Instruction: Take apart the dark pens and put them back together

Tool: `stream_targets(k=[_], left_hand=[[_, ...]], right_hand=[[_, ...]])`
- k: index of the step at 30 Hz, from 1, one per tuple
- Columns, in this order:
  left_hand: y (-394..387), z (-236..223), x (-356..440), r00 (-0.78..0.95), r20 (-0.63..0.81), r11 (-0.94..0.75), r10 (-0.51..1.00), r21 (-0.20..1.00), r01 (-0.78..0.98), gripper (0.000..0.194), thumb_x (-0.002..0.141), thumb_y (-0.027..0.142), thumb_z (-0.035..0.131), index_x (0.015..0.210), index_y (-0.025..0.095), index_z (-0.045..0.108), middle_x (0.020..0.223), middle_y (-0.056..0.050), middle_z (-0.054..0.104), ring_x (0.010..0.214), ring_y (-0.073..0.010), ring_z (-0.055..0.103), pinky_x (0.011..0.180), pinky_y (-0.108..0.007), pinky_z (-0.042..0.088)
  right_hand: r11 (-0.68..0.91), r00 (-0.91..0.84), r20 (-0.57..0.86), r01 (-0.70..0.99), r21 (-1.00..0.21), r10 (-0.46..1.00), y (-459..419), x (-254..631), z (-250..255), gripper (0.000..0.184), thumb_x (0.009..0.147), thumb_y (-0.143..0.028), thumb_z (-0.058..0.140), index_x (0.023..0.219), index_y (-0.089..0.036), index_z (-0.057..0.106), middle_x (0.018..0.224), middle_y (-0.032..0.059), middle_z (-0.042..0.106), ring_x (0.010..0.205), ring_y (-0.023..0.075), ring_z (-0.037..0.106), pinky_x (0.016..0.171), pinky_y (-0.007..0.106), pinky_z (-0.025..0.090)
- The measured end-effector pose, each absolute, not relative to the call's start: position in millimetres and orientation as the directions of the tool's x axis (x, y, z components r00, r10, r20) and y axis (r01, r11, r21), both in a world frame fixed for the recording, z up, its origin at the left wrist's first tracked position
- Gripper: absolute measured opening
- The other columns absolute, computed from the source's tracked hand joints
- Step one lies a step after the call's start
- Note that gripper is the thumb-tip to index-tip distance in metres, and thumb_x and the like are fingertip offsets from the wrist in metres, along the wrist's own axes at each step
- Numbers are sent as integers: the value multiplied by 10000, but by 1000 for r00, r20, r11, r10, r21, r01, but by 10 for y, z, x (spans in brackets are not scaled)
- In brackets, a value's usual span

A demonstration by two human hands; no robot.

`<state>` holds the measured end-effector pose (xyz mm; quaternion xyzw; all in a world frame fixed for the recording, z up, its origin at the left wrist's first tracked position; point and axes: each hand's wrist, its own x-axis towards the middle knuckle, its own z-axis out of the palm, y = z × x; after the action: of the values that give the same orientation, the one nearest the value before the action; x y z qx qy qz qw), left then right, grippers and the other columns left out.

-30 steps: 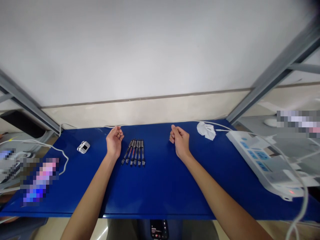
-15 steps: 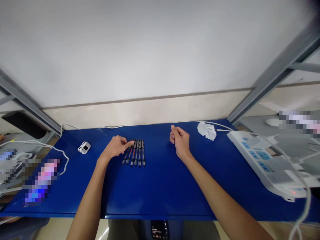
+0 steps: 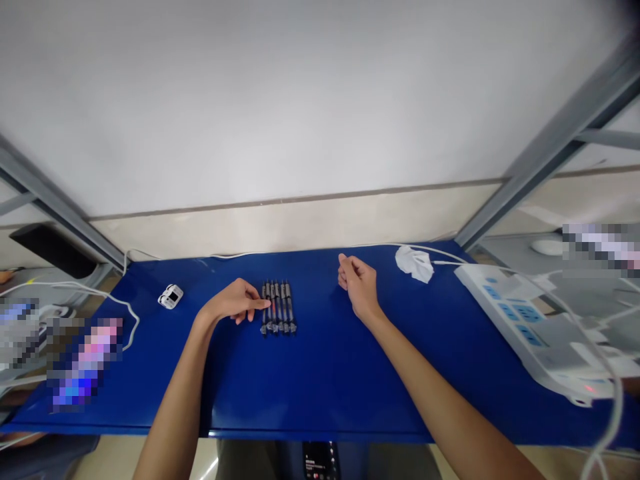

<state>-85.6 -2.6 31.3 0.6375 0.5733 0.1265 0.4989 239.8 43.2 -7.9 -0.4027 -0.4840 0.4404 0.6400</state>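
Observation:
Several dark clear-barrelled pens [image 3: 285, 308] lie side by side in a nearly parallel row on the blue tabletop [image 3: 320, 380]. One shows a red stretch on its barrel. My left hand [image 3: 237, 301] rests at the left side of this row, its thumb stretched over the leftmost pens and touching them. Its other fingers are loosely bent and apart, partly hidden behind the thumb. Right of the pens, some distance from them, my right hand [image 3: 358, 281] lies on its edge with fingers curled in and thumb against them; nothing shows in it.
A small white device [image 3: 171, 297] sits at the left, near a blurred-out phone-like shape [image 3: 87, 363]. Crumpled white tissue [image 3: 415, 263] lies beyond my right hand. A white power strip [image 3: 520, 320] with cables lines the right side. The wall [image 3: 300, 227] borders the back edge.
My left hand turned palm-down and moved right onto the pens' left side. The leftmost pens, slanted before, now stand straighter and closer to the others. My right hand stayed almost still.

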Motion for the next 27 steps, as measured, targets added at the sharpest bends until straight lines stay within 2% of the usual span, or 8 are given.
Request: stream_targets(k=[4, 12, 17, 21, 27], left_hand=[[-35, 335, -926, 315, -420, 176, 851, 793, 583, 481, 789, 637, 787, 813, 157, 766, 628, -63, 722, 386, -121, 544, 381, -239, 357], [-1, 307, -1008, 245, -415, 179, 876, 753, 634, 252, 817, 403, 696, 725, 168, 711, 562, -32, 675, 373, -125, 542, 376, -230, 354], [6, 281, -930, 201, -402, 171, 893, 718, 675, 246, 818, 391, 668, 689, 181, 674, 552, -30, 668, 375, -137, 553, 375, -237, 365], [-12, 293, -860, 139, -391, 169, 910, 655, 737, 329, 834, 428, 651, 610, 187, 637, 544, -53, 675, 378, -151, 568, 395, -254, 401], [-26, 313, -829, 17, -274, 147, 962, 568, 810, 336, 809, 425, 691, 567, 200, 631, 478, -34, 631, 401, -164, 573, 469, -270, 423]], right_hand=[[293, 139, 271, -170, -941, 952, 432, 2395, -78, 512, 947, -550, 745, 655, -214, 493, 607, -52, 397, 493, 87, 377, 439, 262, 269], [291, 138, 271, -162, -943, 953, 419, 2390, -60, 522, 946, -561, 742, 651, -215, 485, 601, -52, 398, 489, 88, 375, 439, 263, 268], [287, 138, 267, -160, -944, 954, 420, 2390, -62, 531, 940, -577, 743, 653, -217, 479, 590, -53, 394, 489, 89, 377, 438, 261, 272], [292, 137, 273, -154, -944, 952, 418, 2385, -67, 530, 939, -581, 742, 656, -217, 482, 590, -53, 399, 491, 89, 380, 437, 260, 276], [293, 135, 275, -142, -945, 952, 417, 2391, -66, 531, 936, -591, 739, 656, -220, 484, 600, -49, 406, 497, 93, 383, 440, 262, 287]])
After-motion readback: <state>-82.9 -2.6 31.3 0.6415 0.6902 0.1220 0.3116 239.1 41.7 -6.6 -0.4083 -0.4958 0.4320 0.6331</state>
